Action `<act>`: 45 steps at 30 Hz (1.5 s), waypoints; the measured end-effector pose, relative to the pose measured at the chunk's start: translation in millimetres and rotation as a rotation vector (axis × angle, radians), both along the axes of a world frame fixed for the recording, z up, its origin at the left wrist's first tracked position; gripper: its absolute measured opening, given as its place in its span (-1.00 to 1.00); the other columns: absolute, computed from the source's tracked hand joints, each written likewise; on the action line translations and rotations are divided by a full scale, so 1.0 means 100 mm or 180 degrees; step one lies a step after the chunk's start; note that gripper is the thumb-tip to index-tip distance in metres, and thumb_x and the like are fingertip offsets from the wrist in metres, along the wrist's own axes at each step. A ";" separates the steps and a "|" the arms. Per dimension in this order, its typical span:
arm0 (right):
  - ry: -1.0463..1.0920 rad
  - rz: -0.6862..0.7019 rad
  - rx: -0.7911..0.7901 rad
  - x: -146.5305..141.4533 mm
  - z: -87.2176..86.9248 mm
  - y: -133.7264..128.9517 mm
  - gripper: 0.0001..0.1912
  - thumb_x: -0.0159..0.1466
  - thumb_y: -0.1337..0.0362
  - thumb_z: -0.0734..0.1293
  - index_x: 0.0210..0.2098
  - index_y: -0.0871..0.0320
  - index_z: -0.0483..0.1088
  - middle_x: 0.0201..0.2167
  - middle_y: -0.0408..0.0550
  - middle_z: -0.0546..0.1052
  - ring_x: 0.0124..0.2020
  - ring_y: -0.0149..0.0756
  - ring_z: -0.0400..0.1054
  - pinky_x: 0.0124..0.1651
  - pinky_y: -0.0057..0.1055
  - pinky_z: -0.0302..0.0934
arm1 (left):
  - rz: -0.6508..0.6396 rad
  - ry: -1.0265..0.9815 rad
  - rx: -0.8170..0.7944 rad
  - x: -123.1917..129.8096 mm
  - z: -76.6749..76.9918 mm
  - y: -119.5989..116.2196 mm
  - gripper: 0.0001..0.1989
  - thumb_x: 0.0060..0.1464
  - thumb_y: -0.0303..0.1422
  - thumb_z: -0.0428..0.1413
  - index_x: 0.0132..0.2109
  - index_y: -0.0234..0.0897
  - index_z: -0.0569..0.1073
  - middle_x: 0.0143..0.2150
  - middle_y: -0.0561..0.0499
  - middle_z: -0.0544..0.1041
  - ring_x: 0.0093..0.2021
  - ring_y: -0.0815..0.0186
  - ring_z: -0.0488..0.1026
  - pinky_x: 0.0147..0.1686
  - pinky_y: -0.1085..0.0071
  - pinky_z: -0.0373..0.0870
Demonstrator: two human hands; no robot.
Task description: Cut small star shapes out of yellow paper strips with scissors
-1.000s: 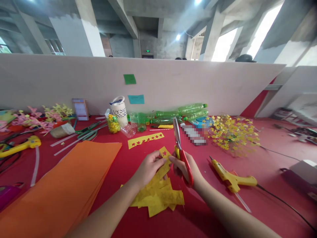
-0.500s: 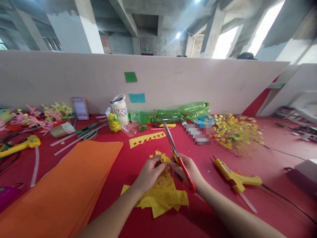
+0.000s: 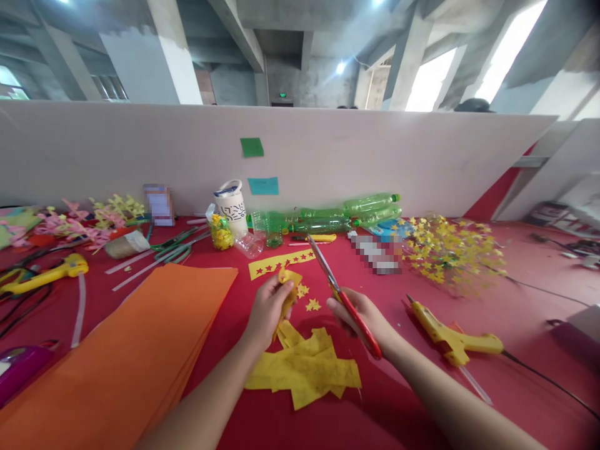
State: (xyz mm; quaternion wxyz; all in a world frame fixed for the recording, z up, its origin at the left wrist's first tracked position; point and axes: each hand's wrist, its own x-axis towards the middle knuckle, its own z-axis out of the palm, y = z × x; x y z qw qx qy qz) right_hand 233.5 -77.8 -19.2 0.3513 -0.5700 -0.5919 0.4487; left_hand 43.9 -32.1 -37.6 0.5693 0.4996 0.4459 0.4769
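Observation:
My left hand (image 3: 268,307) pinches a piece of yellow felt (image 3: 291,279) that curls up over the fingers. In my right hand (image 3: 359,315) are red-handled scissors (image 3: 347,300), their blades pointing up and away to the left. Small yellow stars (image 3: 313,305) lie on the red table between the hands. Nearer to me is a pile of yellow felt strips (image 3: 304,374). Beyond the hands lies a yellow strip with star-shaped holes (image 3: 262,265).
Orange sheets (image 3: 140,337) cover the left side. A yellow glue gun (image 3: 450,340) and a bunch of yellow stars (image 3: 452,250) are at the right. Green bottles (image 3: 328,224), a white cup (image 3: 231,209) and a yellow cutter (image 3: 321,238) stand or lie along the partition (image 3: 328,150).
My left hand has moved left and slightly up with the yellow felt, away from my right hand. The stars between them now show more fully. The view has shifted slightly.

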 end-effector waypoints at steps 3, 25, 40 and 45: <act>-0.0622 0.0229 0.0141 0.04 0.04 -0.01 -0.61 0.19 -0.03 0.30 -0.50 0.12 0.14 -0.62 -0.26 0.24 -0.60 -0.44 0.17 -0.55 -0.54 0.04 | 0.0235 -0.0219 0.0082 -0.06 0.03 0.06 -0.74 0.03 -0.15 0.14 -0.36 -0.26 0.34 -0.55 0.11 0.44 -0.68 0.48 0.29 -0.68 0.56 0.21; -0.0599 0.0781 -0.0339 0.02 0.03 -0.10 -0.55 0.21 -0.10 0.27 -0.51 0.14 0.17 -0.72 -0.25 0.24 -0.69 -0.49 0.11 -0.62 -0.54 -0.07 | 0.0177 -0.0305 0.0226 -0.03 0.17 -0.05 -0.75 0.04 -0.17 0.13 -0.36 -0.26 0.32 -0.58 0.15 0.38 -0.72 0.50 0.27 -0.77 0.60 0.13; 0.0011 0.0850 -0.0627 -0.01 0.00 -0.11 -0.54 0.23 -0.11 0.25 -0.51 0.15 0.17 -0.78 -0.32 0.17 -0.78 -0.54 0.06 -0.65 -0.56 0.00 | 0.0213 -0.0263 0.0216 -0.02 0.19 -0.07 -0.77 0.04 -0.18 0.12 -0.33 -0.26 0.35 -0.59 0.15 0.38 -0.71 0.49 0.28 -0.74 0.58 0.17; 0.0043 0.0865 -0.0732 -0.03 0.03 -0.12 -0.55 0.24 -0.10 0.23 -0.52 0.15 0.18 -0.82 -0.34 0.16 -0.80 -0.54 0.04 -0.65 -0.56 0.00 | 0.0249 -0.0340 0.0178 -0.01 0.17 -0.07 -0.75 0.02 -0.17 0.14 -0.34 -0.27 0.35 -0.59 0.15 0.39 -0.71 0.49 0.28 -0.74 0.58 0.16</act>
